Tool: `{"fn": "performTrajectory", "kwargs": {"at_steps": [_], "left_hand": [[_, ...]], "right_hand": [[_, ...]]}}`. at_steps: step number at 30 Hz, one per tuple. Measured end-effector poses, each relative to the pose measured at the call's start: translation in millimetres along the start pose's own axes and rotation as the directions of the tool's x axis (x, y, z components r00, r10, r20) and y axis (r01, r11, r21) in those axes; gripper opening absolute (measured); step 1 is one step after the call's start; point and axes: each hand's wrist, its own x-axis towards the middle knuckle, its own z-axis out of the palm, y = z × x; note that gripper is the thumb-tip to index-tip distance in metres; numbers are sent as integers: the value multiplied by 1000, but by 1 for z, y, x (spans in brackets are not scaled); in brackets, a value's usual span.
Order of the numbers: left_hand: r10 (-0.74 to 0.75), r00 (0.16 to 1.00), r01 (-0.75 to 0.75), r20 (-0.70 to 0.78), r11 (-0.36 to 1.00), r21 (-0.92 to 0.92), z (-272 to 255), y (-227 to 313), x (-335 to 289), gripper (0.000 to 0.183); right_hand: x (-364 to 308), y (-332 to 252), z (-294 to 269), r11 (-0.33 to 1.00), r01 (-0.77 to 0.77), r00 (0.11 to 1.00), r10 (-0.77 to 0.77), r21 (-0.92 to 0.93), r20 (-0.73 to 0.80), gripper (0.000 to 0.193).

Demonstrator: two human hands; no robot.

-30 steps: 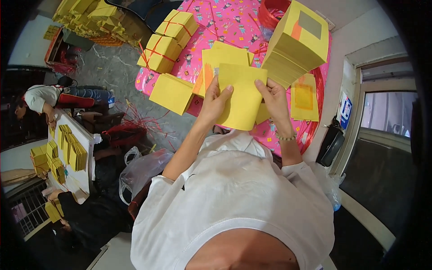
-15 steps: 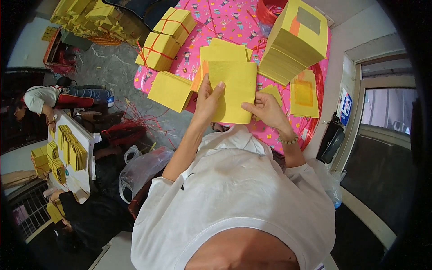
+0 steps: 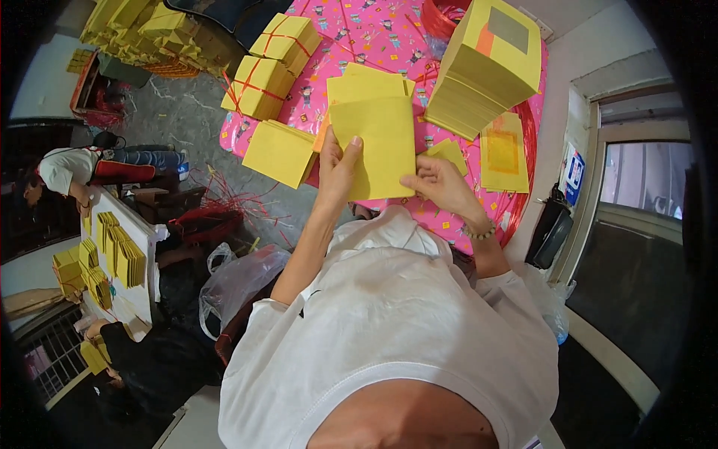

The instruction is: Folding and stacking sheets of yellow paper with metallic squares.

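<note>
A sheaf of yellow paper (image 3: 385,138) is held upright in front of my chest, over the near edge of the table. My left hand (image 3: 340,165) grips its left side, thumb across the front and fingers behind. At the lower right corner, my right hand (image 3: 443,181) pinches the edge between thumb and curled fingers. Behind the sheaf lies another pile of yellow paper (image 3: 366,86), partly covered. To the left a low yellow stack (image 3: 278,152) lies at the table edge. A small yellow piece (image 3: 450,152) shows beyond my right hand.
The pink patterned table (image 3: 359,34) carries red-tied yellow bundles (image 3: 258,84), a tall yellow stack (image 3: 475,86) and a yellow pile with an orange square (image 3: 504,166). Red strips (image 3: 532,142) hang at the right edge. At left, two people work around a white table (image 3: 134,303).
The yellow sheaf has moved slightly left and up, with my left hand on it. My right hand's fingers have curled in more at the corner.
</note>
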Motion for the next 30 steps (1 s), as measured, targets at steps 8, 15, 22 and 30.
{"fn": "performTrajectory", "kwargs": {"at_steps": [8, 15, 22, 30], "left_hand": [[-79, 982, 68, 174, 995, 69, 3, -6, -6, 36], [-149, 976, 138, 157, 987, 82, 8, 0, 1, 33], [-120, 963, 85, 241, 985, 150, 15, -17, 5, 26], [-98, 961, 0, 259, 936, 352, 2, -32, 20, 33]], "right_hand": [[19, 5, -18, 897, 245, 945, -135, 368, -299, 16], [6, 5, -8, 919, 115, 982, -49, 377, -182, 15], [-13, 22, 10, 901, 188, 946, -59, 391, -319, 18], [-37, 86, -15, 859, 215, 853, 66, 464, -517, 29]]}}
